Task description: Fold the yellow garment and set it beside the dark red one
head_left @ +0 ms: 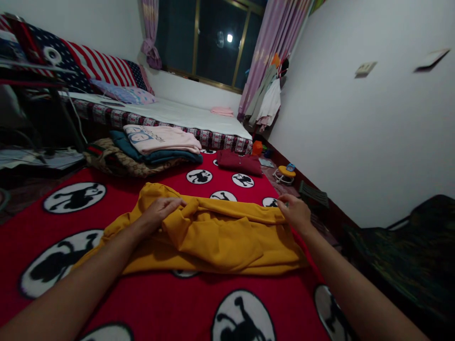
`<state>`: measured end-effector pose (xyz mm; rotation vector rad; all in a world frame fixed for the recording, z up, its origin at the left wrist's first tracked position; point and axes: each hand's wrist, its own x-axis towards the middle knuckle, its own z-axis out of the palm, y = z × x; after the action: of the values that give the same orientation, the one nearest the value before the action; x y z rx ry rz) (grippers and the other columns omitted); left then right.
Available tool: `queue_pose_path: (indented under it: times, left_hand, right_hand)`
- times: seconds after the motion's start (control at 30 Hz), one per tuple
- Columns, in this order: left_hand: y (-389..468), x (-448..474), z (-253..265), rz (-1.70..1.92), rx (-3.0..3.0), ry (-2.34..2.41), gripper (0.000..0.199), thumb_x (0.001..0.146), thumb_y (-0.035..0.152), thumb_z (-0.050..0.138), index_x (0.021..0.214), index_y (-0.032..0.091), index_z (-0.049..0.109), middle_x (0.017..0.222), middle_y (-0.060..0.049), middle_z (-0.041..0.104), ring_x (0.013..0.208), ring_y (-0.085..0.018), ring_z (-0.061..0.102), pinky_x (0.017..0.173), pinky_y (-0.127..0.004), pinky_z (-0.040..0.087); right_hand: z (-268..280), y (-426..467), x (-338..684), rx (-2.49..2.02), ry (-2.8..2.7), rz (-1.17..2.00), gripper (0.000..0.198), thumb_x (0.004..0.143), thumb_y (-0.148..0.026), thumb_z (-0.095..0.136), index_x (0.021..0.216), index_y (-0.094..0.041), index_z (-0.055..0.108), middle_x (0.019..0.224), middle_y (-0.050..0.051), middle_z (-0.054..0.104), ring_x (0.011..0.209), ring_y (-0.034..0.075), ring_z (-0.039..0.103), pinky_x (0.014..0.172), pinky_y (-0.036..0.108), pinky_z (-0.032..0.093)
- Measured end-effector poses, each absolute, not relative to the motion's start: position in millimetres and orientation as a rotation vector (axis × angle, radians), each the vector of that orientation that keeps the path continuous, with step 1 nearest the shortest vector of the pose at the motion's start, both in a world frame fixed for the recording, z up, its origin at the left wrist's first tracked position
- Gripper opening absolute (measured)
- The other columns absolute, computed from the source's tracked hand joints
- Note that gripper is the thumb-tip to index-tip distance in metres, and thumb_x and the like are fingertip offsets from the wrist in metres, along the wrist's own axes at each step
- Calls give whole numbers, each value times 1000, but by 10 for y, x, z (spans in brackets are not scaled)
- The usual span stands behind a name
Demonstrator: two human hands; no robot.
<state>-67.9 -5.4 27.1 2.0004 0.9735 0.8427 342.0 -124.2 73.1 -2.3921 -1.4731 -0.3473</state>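
Note:
A yellow sweatshirt (pixel 227 241) lies lengthwise across the red blanket, partly folded, with loose fabric bunched up at its left and middle. My left hand (pixel 161 211) rests on the bunched part, its fingers closed on a fold of the cloth; the thumb is hard to see. At the far right end, my right hand (pixel 295 213) pinches the upper edge of the same sweatshirt between thumb and fingers.
The red blanket (pixel 159 308) bears black figures in white ovals. Beyond lie a folded maroon garment (pixel 240 162) and, on a patterned tan bag (pixel 117 161), folded pink (pixel 163 138) and teal clothes. A small yellow stool (pixel 286 172) stands right; a bed (pixel 177 113) is behind.

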Motion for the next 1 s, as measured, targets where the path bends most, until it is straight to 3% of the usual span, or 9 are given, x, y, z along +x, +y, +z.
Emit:
queue_pose_path:
  times: [0.1, 0.2, 0.33, 0.47, 0.6, 0.77, 0.9, 1.0]
  left_hand:
    - [-62, -627, 228, 740, 2157, 981, 45, 81, 56, 51, 92, 19, 75, 95, -7, 75, 88, -26, 67, 78, -31, 50]
    - [-85, -609, 198, 696, 2203, 1006, 49, 81, 57, 51, 98, 18, 75, 98, -9, 75, 87, -27, 68, 79, -33, 51]
    - [-102, -618, 171, 705, 2219, 996, 48, 83, 55, 51, 99, 17, 75, 95, -9, 75, 84, -25, 68, 77, -32, 51]
    - [-104, -621, 142, 752, 2222, 998, 44, 84, 53, 53, 99, 17, 75, 92, -8, 76, 82, -23, 68, 75, -30, 50]
    - [-106, -622, 135, 748, 2185, 967, 42, 83, 51, 55, 97, 16, 75, 95, -9, 75, 82, -23, 68, 75, -29, 50]
    - [-174, -633, 274, 645, 2166, 886, 35, 83, 44, 56, 85, 15, 74, 85, -6, 75, 79, -21, 66, 69, -25, 48]
    - [-227, -666, 458, 520, 2198, 906, 37, 84, 44, 53, 77, 13, 73, 71, -3, 70, 64, -16, 59, 54, -22, 40]
    - [-166, -777, 579, 542, 2165, 890, 40, 83, 48, 54, 72, 13, 72, 61, -2, 64, 55, -14, 54, 48, -21, 35]
  right_hand:
    - [641, -1142, 3543, -2555, -1466, -179, 44, 78, -47, 62, 111, -19, 66, 102, 10, 71, 90, 25, 65, 63, 28, 40]
    - [524, -1113, 3613, -2554, -1579, -21, 34, 72, -37, 70, 101, -18, 69, 91, 7, 71, 85, 22, 65, 65, 27, 42]
    - [445, -1158, 3574, -2443, -1616, -250, 25, 80, -27, 62, 103, -21, 69, 100, 8, 69, 87, 21, 64, 70, 28, 44]
    - [477, -1152, 3321, -2258, -1800, -486, 29, 82, -18, 56, 108, -19, 69, 125, 14, 58, 107, 28, 58, 83, 37, 47]
    - [447, -1148, 2809, -1806, -1987, -272, 38, 88, -29, 53, 125, -19, 60, 138, 12, 51, 124, 25, 49, 103, 40, 40]
    - [298, -1245, 2277, -1694, -2326, 95, 53, 92, -49, 47, 141, -28, 45, 152, 8, 38, 138, 28, 35, 109, 50, 31]
    - [433, -1154, 2102, -1784, -2274, 207, 41, 93, -46, 45, 118, -22, 66, 130, 12, 61, 118, 29, 57, 98, 44, 43]
    - [462, -1035, 1935, -1646, -2108, 210, 39, 94, -45, 45, 116, -20, 65, 121, 11, 66, 112, 25, 61, 96, 40, 46]
